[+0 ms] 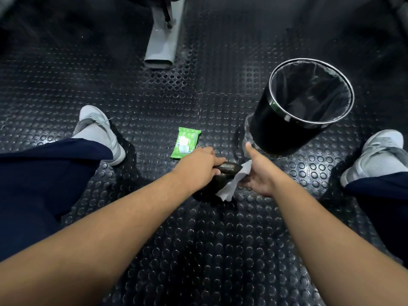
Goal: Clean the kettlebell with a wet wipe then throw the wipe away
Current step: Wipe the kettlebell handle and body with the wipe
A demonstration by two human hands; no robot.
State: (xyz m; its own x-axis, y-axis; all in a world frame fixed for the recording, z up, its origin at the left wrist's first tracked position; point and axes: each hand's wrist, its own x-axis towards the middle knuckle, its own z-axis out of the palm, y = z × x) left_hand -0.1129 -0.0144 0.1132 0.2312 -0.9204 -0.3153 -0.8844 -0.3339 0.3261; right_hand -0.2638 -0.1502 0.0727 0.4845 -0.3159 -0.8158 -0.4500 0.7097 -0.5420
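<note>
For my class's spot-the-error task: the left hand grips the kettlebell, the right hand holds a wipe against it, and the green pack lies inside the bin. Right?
No: the head view shows the pack on the floor left of the bin, not inside it. Left hand gripping the kettlebell and right hand holding the wipe are correct.

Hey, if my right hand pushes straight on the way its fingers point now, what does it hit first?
Most likely the kettlebell: the right hand holds the wet wipe against it. Just beyond, the left hand grips the same kettlebell, though depth is hard to judge.
</note>
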